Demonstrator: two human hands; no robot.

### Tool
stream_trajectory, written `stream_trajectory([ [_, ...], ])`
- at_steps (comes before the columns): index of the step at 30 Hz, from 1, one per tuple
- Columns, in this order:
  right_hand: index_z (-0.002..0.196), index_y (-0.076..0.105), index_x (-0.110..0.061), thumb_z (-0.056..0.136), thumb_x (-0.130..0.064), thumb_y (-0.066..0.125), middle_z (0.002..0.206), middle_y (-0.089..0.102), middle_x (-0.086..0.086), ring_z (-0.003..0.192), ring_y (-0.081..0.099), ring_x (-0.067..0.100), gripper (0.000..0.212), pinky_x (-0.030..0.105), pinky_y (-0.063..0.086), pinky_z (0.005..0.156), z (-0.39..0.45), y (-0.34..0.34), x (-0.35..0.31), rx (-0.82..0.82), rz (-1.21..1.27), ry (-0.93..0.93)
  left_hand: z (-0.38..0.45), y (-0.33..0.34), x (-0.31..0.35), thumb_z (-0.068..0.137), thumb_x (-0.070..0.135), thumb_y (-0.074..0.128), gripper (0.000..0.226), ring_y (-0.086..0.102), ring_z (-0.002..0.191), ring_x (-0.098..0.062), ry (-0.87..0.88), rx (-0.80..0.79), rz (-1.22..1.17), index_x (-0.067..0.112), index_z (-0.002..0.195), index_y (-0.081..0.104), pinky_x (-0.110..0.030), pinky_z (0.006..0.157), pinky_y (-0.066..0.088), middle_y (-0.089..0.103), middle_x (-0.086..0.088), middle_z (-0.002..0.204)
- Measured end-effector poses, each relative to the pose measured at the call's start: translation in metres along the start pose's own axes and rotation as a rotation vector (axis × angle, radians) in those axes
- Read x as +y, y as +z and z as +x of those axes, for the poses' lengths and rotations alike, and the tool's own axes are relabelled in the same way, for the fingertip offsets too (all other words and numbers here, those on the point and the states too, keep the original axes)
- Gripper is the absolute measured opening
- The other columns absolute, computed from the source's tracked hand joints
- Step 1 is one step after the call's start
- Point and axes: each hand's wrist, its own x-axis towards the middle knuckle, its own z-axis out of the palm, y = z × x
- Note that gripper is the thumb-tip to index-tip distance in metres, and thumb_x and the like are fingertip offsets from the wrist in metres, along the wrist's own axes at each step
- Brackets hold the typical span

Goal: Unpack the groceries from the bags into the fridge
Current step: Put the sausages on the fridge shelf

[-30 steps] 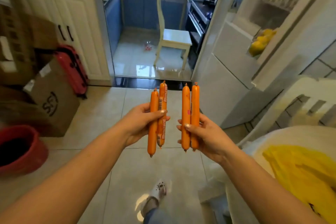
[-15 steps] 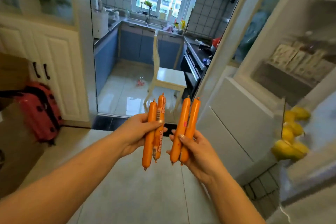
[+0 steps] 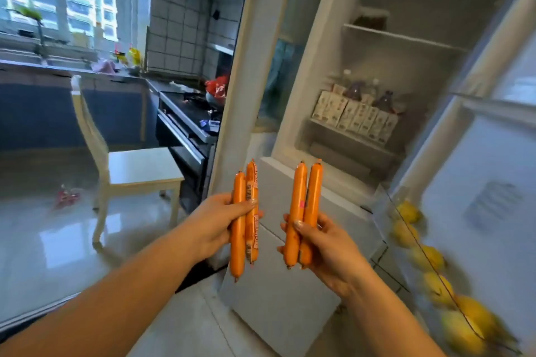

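Four orange sausages stand upright in front of the open fridge [image 3: 406, 72], two in each hand. The left pair of sausages [image 3: 244, 219] is clasped in the grip of the left hand [image 3: 213, 226], thumb across the front. The right pair of sausages [image 3: 303, 211] sits in the grip of the right hand [image 3: 327, 246], fingers curled behind and thumb on the front. The two pairs are near each other but apart. Inside the fridge, a shelf carries a row of cartons [image 3: 355, 117] with dark bottles behind. Yellow fruits [image 3: 435, 284] line the door rack at right. At left, a pale chair [image 3: 139, 168] stands on the kitchen floor.
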Motion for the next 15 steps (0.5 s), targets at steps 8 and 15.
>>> stream_trajectory([
  [8, 0.119, 0.053, -0.016, 0.081, -0.012, 0.065, 0.111, 0.066, 0.01, 0.101, 0.065, 0.023, 0.04, 0.047, 0.056, 0.079, 0.081, -0.021, -0.039, 0.258, -0.094, -0.04, 0.127, 0.021, 0.051, 0.09, 0.017, 0.059, 0.029, 0.065, 0.1, -0.02, -0.06, -0.264, 0.108, 0.014, 0.118, 0.055, -0.044, 0.093, 0.048, 0.068, -0.009, 0.107],
  [15, 0.127, 0.046, -0.018, 0.082, -0.013, 0.067, 0.113, 0.065, 0.01, 0.104, 0.063, 0.029, 0.049, 0.055, 0.051, 0.088, 0.172, -0.078, -0.094, 0.402, -0.185, -0.059, 0.239, 0.056, 0.079, 0.089, 0.015, 0.061, 0.022, 0.066, 0.096, -0.021, -0.075, -0.341, 0.061, 0.017, 0.11, 0.056, -0.042, 0.084, 0.051, 0.068, -0.009, 0.105],
])
